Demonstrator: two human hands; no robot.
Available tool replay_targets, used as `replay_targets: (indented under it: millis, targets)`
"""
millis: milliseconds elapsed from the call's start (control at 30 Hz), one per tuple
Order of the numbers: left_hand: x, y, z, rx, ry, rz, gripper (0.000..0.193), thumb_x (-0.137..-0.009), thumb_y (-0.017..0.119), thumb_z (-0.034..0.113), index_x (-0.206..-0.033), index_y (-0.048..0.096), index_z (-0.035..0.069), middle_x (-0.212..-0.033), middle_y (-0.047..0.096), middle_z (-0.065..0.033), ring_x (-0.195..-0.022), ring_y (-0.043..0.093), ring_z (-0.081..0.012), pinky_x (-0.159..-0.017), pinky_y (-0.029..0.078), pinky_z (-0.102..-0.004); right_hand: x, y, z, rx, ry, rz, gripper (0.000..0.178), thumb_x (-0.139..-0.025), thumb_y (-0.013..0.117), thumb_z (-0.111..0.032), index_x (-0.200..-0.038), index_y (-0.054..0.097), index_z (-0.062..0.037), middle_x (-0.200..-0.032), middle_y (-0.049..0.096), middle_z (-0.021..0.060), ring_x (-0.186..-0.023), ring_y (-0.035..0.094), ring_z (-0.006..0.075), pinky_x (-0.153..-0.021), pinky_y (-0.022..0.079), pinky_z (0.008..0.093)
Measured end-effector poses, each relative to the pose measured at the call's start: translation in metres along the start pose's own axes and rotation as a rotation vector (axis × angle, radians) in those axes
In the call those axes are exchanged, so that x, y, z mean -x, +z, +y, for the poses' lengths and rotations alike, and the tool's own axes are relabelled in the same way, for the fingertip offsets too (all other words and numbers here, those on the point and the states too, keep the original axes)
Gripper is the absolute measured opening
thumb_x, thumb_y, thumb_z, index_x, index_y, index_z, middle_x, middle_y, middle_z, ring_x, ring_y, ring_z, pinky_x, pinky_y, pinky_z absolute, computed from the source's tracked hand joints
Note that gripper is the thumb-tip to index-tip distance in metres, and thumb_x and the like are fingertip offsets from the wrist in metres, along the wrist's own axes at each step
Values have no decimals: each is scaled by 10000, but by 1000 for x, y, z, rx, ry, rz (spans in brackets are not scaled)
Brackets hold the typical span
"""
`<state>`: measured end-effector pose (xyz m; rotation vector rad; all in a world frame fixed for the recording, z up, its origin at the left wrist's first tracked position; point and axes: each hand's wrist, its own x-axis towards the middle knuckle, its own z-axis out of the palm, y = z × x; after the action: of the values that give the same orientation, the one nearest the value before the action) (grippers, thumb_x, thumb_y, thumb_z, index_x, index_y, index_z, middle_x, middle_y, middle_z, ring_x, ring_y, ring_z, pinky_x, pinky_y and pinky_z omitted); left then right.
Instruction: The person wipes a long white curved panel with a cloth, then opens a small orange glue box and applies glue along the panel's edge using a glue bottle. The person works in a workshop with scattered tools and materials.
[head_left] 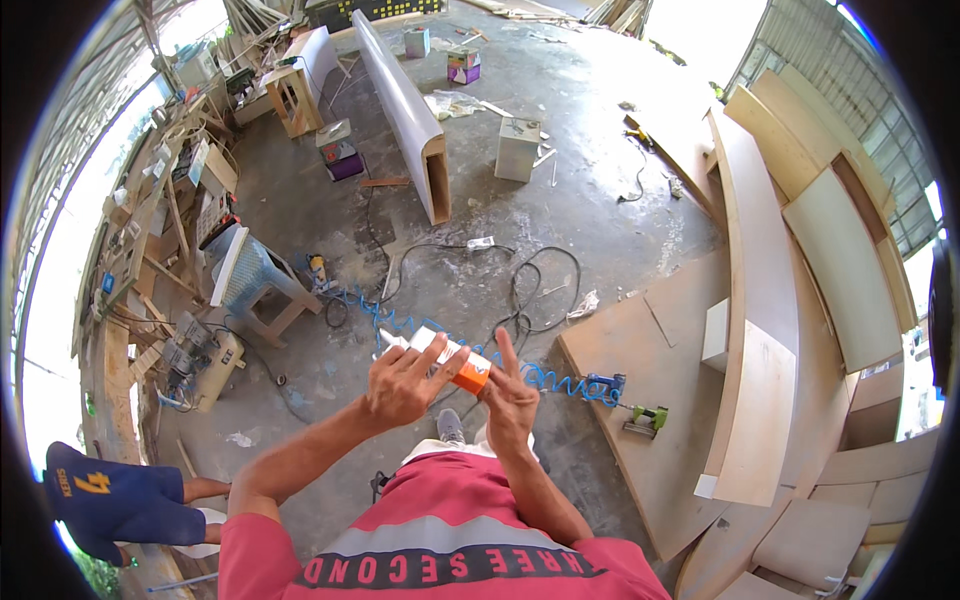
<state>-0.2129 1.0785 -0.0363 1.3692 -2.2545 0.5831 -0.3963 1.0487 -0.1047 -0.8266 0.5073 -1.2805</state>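
A white-and-orange bottle [470, 374] with a pale pointed tip is held tilted in front of my chest. My left hand [402, 385] is closed round its white part, with the tip poking out past the fingers on the left. Against or right beside the orange end is my right hand [512, 402], its fingers spread and one pointing away from me; whether it bears any of the bottle's weight I cannot tell. Below the hands, a blue coiled air hose [550, 380] runs across the floor to a green nail gun [646, 421] on a wooden board.
A large wooden panel [640, 330] and a curved wooden piece [765, 300] lie to the right. A blue stool [255, 285] and an air compressor [215, 370] stand left. Ahead is a long white hollow panel [400, 110]. Another person [125, 500] is at lower left.
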Motion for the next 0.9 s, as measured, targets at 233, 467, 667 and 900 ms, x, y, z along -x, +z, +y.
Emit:
replay_targets:
  millis: [233,467,667,900]
  targets:
    - [-52,55,-99,87,-15,119,438,-806,660,149,-1236,740,165,-1177,707,-106,-695,620,-94,-623,454,-254,-112,28,35,96,-93,55,280,-866,710,26,-1135,763,-32,-1582,409,151,-1158,594,211,-902,526,316]
    - [-103,140,-174,188,-204,153,548,-727,768,99,-1267,722,181,-1126,716,-67,-790,684,-130,-646,467,-276,-249,11,58,418,-294,16,321,-759,707,41,-1049,803,-59,-1487,542,139,-1139,566,236,-867,519,331]
    - [-176,231,-245,257,-473,236,468,-718,787,44,-1176,747,134,-1043,715,-79,-798,705,-216,-671,525,-326,-408,4,66,436,-375,49,264,-716,705,26,-965,791,2,-1449,559,189,-1168,582,285,-862,548,365]
    - [-281,300,-332,491,-827,226,436,-705,819,-13,-1126,727,54,-973,702,-108,-823,705,-254,-729,549,-331,-619,-7,18,26,-126,24,222,-862,594,36,-1018,706,149,-1410,525,304,-1005,725,349,-818,639,413]
